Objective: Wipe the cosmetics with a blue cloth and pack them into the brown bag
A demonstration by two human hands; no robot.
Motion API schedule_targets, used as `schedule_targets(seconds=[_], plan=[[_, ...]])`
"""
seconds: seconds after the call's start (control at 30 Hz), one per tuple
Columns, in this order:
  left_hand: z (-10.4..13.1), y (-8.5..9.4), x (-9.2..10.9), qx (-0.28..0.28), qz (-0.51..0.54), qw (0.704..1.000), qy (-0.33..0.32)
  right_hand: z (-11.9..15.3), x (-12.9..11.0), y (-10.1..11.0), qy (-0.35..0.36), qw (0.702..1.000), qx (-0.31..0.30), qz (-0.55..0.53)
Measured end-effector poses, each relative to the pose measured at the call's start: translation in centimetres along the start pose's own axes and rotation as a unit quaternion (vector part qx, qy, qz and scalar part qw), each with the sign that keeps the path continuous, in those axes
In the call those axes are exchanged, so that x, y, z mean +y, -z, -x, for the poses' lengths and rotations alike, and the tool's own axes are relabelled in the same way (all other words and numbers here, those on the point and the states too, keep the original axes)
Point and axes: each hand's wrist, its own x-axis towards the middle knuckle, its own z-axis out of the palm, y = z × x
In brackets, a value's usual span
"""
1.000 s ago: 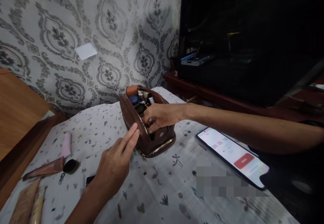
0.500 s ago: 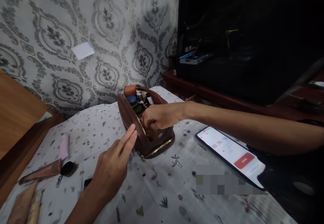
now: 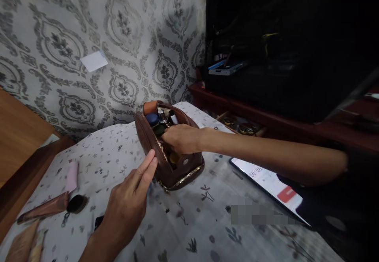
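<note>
A brown leather bag (image 3: 177, 179) stands unzipped on the patterned cloth. It contains a blue-lidded jar (image 3: 152, 119), a silver-capped bottle (image 3: 162, 116), a white-capped item (image 3: 173, 116) and something yellowish low down. My right hand (image 3: 183, 138) reaches into the opening with curled fingers; whatever lies in their tips is hidden by the hand and bag. My left hand (image 3: 130, 195) rests straight fingertips against the near side of the bag, by the zipper edge; its thumb is out of sight.
A pink tube (image 3: 72, 176), a rose-brown tube (image 3: 44, 208), a round black-capped item (image 3: 75, 203) and other tubes lie on the left. A phone (image 3: 266, 183) showing a timer lies under my right forearm. A large black screen (image 3: 266, 57) stands behind, beside the patterned wall (image 3: 124, 25).
My right hand has shifted slightly within the bag and its forearm has dropped lower, covering more of the phone. My left fingertips remain on the bag's side. The view has shifted a little.
</note>
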Motion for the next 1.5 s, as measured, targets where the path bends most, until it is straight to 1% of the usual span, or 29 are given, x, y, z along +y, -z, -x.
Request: schedule_targets(seconds=[0.07,0.13,0.3,0.53,0.6,0.63,0.7,0.77,0.83,0.9,0.97,1.07,1.17,1.23,1.27,1.33,1.4,1.43,1.47,1.5], plan=[[0.1,0.0,0.0,-0.004,0.002,1.0,0.001,0.0,-0.4,0.5,-0.013,1.0,-0.016,0.009],[0.2,-0.1,0.0,-0.009,0.003,1.0,0.003,-0.2,-0.7,0.8,-0.026,0.999,-0.02,0.014],[0.3,-0.2,0.0,-0.012,0.003,1.0,0.01,-0.9,-1.1,1.0,-0.046,0.999,-0.008,0.016],[0.1,-0.1,0.0,-0.008,0.015,1.0,0.012,-0.7,-0.6,0.8,-0.04,0.999,0.01,-0.015],[0.1,0.1,-0.1,-0.006,0.016,1.0,0.01,-0.6,-0.1,0.9,-0.046,0.997,0.043,-0.044],[0.2,0.2,-0.2,-0.008,0.015,1.0,0.008,-0.5,0.2,1.0,-0.05,0.994,0.075,-0.061],[0.6,0.4,-0.6,-0.01,0.01,1.0,0.01,-0.2,0.6,1.4,-0.053,0.981,0.158,-0.098],[1.4,0.6,-1.3,-0.011,0.001,1.0,0.026,0.5,0.8,1.9,-0.056,0.96,0.24,-0.136],[2.7,0.8,-2.2,-0.01,-0.01,0.998,0.059,1.3,0.6,2.4,-0.064,0.94,0.287,-0.176],[4.3,1.1,-3.5,-0.018,-0.015,0.995,0.1,2.2,0.1,2.5,-0.066,0.926,0.307,-0.209],[6.0,1.6,-5.0,-0.023,-0.014,0.989,0.146,2.8,-0.7,2.3,-0.064,0.918,0.316,-0.228],[8.5,2.8,-7.5,-0.015,-0.016,0.973,0.229,3.4,-2.3,1.2,-0.05,0.918,0.312,-0.239],[11.0,4.3,-10.0,0.012,-0.04,0.941,0.337,3.8,-4.3,-0.6,0.01,0.925,0.294,-0.24],[12.6,5.1,-11.5,0.053,-0.045,0.912,0.404,4.0,-5.6,-2.0,0.067,0.924,0.283,-0.247],[13.4,5.4,-12.3,0.084,-0.038,0.899,0.427,3.9,-6.3,-2.7,0.096,0.922,0.274,-0.256],[14.9,5.5,-13.5,0.138,-0.019,0.871,0.471,3.7,-7.5,-4.0,0.144,0.915,0.252,-0.282],[16.1,5.0,-14.4,0.181,-0.009,0.846,0.501,3.2,-8.7,-5.2,0.175,0.907,0.225,-0.309],[16.5,4.5,-14.6,0.182,-0.008,0.843,0.506,2.9,-9.4,-5.7,0.182,0.905,0.211,-0.322],[16.9,4.0,-14.7,0.165,-0.005,0.847,0.505,2.6,-10.0,-6.2,0.184,0.903,0.195,-0.335],[17.1,3.3,-14.5,0.135,-0.001,0.856,0.499,2.3,-10.6,-6.7,0.181,0.902,0.18,-0.348]])
